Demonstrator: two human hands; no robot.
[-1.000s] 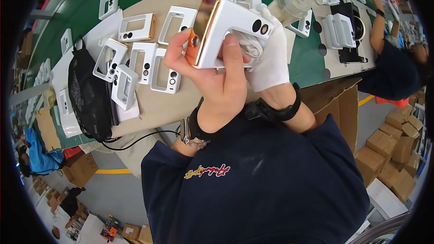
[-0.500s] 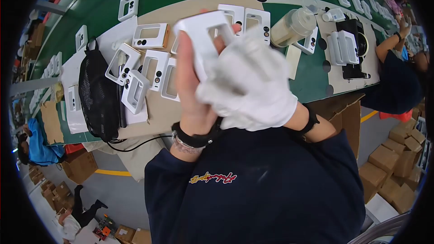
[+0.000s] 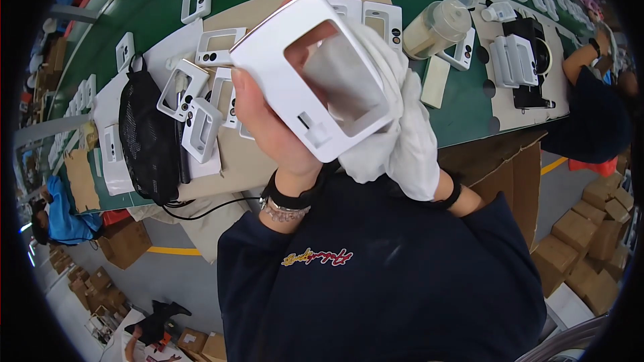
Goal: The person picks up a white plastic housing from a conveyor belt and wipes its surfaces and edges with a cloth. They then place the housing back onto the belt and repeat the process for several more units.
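A white plastic housing [image 3: 272, 37] with a large rectangular window and a small slot is tilted up in front of me above the table. My left hand [image 3: 272, 121], bare, is closed round its left edge, with the thumb along the side. My right hand [image 3: 402, 117] wears a loose white glove and presses against the housing's right side. White fabric shows through the window, behind the frame. The right fingers are mostly hidden by the housing and folds of cloth. Similar white housings [image 3: 201, 129] lie on the table left of my left hand.
A black mesh pouch [image 3: 144, 137] lies at the left. A clear plastic bottle [image 3: 436, 29] and a pale block [image 3: 436, 82] stand right of my hands. More housings [image 3: 513, 60] sit on a black item farther right. At the right edge a co-worker's arm [image 3: 582, 60] reaches over the table.
The housing has come closer and turned, so its window and slot face up. My gloved right hand has moved from in front of it to its right side.
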